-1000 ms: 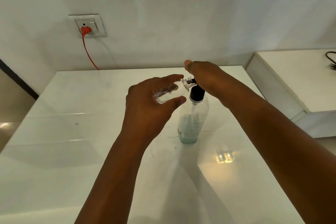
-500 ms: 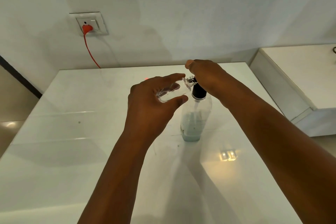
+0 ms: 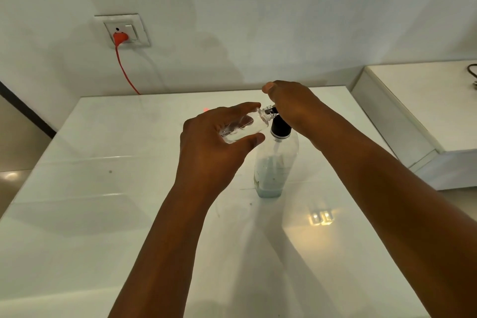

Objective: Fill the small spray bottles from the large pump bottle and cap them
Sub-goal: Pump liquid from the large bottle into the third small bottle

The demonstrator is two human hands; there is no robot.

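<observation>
Our left hand grips the light, slippery spray bottle mid-body; right hand presses the pump bottle.

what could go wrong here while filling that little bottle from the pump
1. The small bottle lies tilted almost on its side in the left hand, its open neck at the pump nozzle; liquid could run back out or miss.
2. The right hand presses on top of the large pump bottle, which stands unheld on the glossy table; an off-centre push might tip or slide it.
</observation>
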